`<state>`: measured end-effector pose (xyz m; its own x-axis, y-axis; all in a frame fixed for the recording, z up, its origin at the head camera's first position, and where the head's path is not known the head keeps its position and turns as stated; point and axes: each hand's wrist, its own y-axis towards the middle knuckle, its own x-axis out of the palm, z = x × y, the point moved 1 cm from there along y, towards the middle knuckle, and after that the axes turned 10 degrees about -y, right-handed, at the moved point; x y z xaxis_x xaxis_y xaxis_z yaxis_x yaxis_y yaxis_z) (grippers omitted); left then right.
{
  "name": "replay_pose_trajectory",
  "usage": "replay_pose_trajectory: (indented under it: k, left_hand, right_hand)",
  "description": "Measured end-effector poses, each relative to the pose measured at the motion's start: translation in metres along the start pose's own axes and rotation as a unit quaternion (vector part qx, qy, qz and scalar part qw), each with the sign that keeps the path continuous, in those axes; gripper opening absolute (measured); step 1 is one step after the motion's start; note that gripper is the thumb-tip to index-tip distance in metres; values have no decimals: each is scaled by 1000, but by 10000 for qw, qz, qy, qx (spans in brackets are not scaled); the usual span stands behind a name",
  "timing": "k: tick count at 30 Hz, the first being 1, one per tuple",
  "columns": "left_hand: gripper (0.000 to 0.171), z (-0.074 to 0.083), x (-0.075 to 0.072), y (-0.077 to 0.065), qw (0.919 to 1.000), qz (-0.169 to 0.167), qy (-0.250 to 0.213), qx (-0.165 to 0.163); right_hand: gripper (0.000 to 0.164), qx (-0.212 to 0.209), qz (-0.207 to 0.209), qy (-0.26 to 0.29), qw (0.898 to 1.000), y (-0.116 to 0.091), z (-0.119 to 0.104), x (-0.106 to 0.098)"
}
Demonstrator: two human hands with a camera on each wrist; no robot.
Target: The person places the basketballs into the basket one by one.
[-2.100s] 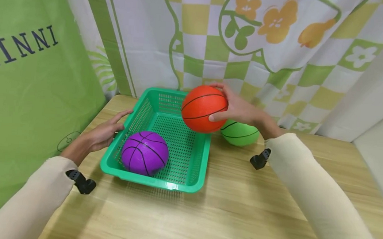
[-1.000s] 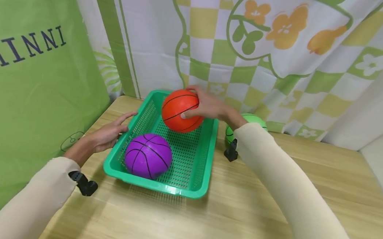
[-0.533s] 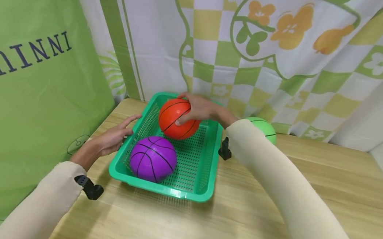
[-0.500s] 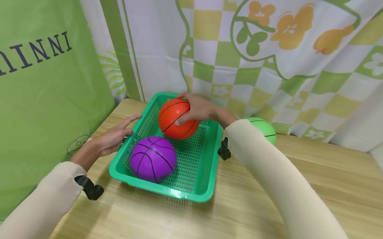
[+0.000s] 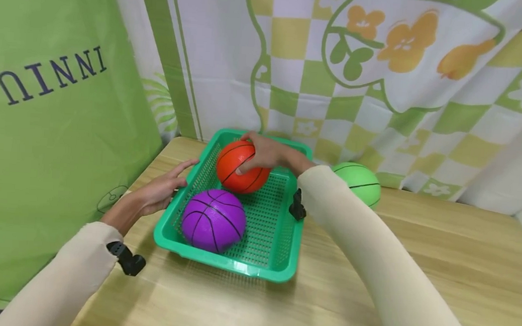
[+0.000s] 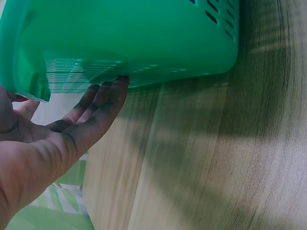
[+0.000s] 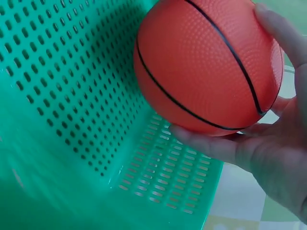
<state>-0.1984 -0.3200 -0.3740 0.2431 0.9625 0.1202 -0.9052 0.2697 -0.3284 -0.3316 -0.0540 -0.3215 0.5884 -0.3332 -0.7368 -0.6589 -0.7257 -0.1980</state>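
My right hand [image 5: 268,153] grips an orange-red toy basketball [image 5: 230,167] inside the far left part of a green plastic basket [image 5: 254,271]. The right wrist view shows thumb and fingers spread around the ball [image 7: 192,67], low beside the perforated walls. A purple toy basketball [image 5: 214,222] lies in the basket's near left part, just in front of the orange-red one. At the basket's left side is my left hand [image 5: 160,189], its fingertips at the rim. In the left wrist view, nearly straight fingers [image 6: 98,112] touch the basket's outer wall [image 6: 144,38].
A green toy basketball [image 5: 362,183] sits on the wooden table [image 5: 439,253] right of the basket, partly behind my right sleeve [image 5: 356,223]. A patterned curtain [image 5: 306,86] hangs along the back, and green fabric [image 5: 56,135] borders the left side.
My right hand has carried the orange-red ball leftward from above the basket's right rim and lowered it into the basket. The left hand stays at the left rim; the head view shifts slightly.
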Motion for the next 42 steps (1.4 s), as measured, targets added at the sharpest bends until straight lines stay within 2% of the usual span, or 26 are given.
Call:
replay_pose_trajectory:
  k: [11, 18, 30, 42]
  left_hand:
    - [68, 0, -2, 1, 10000, -33, -44, -22]
    - [68, -2, -1, 2, 9999, -32, -90, -93]
    - [67, 1, -3, 1, 9999, -95, -80, -59]
    - [68, -1, -3, 0, 9998, -116, -175, -39]
  right_hand:
    - [91, 196, -176, 88, 9996, 10, -3, 2]
    - [93, 226, -183, -449, 9986, 18, 1, 7]
    - [98, 382, -187, -812, 9958, 21, 0, 8]
    - [99, 121, -215, -1144, 9931, 20, 3, 7]
